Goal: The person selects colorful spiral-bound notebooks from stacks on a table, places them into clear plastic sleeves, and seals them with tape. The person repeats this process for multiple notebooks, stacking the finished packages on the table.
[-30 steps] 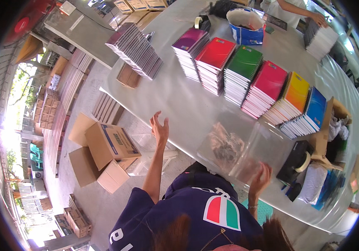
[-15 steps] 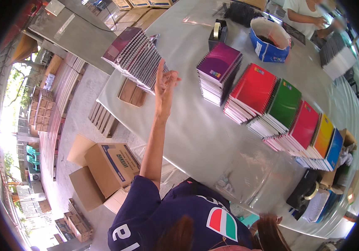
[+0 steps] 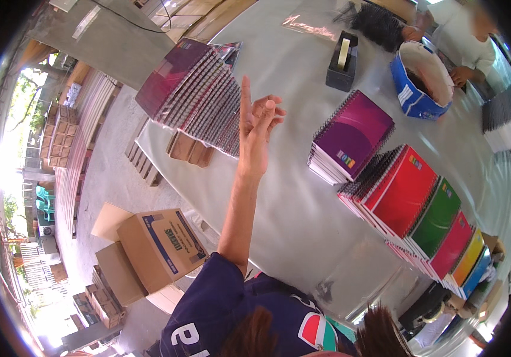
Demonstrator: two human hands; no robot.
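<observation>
My left hand (image 3: 260, 122) is raised over the table, holding nothing. Its index finger points up and away, while the other fingers are bent loosely apart. Just left of it lies a tall leaning stack of plastic-wrapped purple spiral notebooks (image 3: 193, 89), and I cannot tell whether the fingers touch it. To the hand's right stands a stack of purple notebooks (image 3: 354, 134). Beyond that a row of stacks runs toward the near right: red notebooks (image 3: 401, 190), green notebooks (image 3: 437, 217), pink notebooks (image 3: 453, 244), yellow notebooks (image 3: 469, 257) and blue notebooks (image 3: 477, 272). My right hand is out of view.
A black tape dispenser (image 3: 342, 61) and a blue-and-white tub (image 3: 416, 89) stand at the back. Across the table, a co-worker's hand (image 3: 463, 75) is at the tub, near black binding coils (image 3: 377, 27). An open cardboard box (image 3: 160, 244) sits below the table's left edge.
The view has turned, so the notebook rows appear farther right and lower. My left hand stays beside the wrapped stack, its fingers spread more. The co-worker's hands have come to the tub and coils.
</observation>
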